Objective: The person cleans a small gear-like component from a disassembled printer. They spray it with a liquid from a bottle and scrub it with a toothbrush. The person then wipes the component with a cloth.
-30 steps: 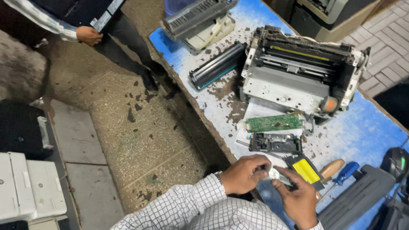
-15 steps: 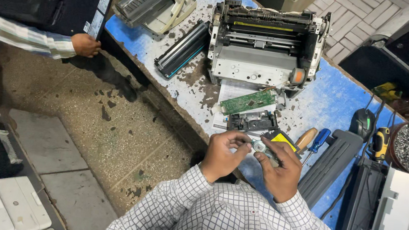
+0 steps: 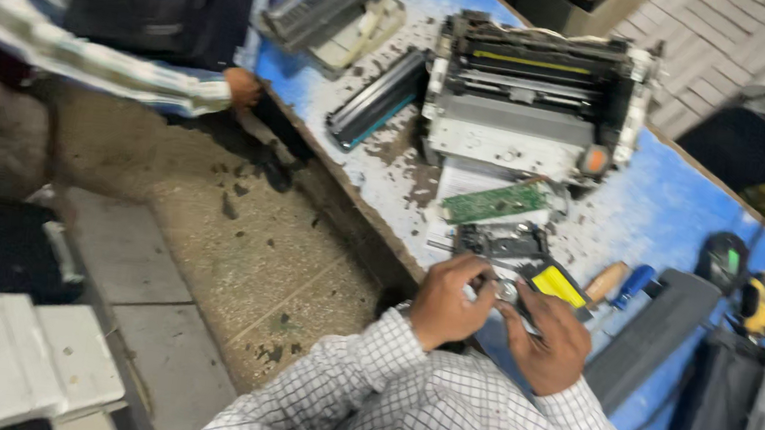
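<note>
Bench: a blue table (image 3: 682, 206) carried a stripped printer (image 3: 534, 99), with a green circuit board (image 3: 494, 202) just in front.
Held part: a small black unit with a yellow label (image 3: 555, 284) lay at the near edge, long axis seemingly left to right.
Hands: left hand (image 3: 449, 301) and right hand (image 3: 550, 341) gripped it together, fingers closed, the blurred view hiding detail.
Change: the view had swung; the grip looked unchanged.

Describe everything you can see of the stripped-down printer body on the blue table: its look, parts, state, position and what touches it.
The printer body stands upright on the blue table with its outer covers off. It shows a pale grey frame, dark inner parts, a yellow strip across the top and an orange piece at its lower right. Dark powder lies scattered around its left side. White sheets and a green circuit board lie against its near edge. No hand touches it.
</note>
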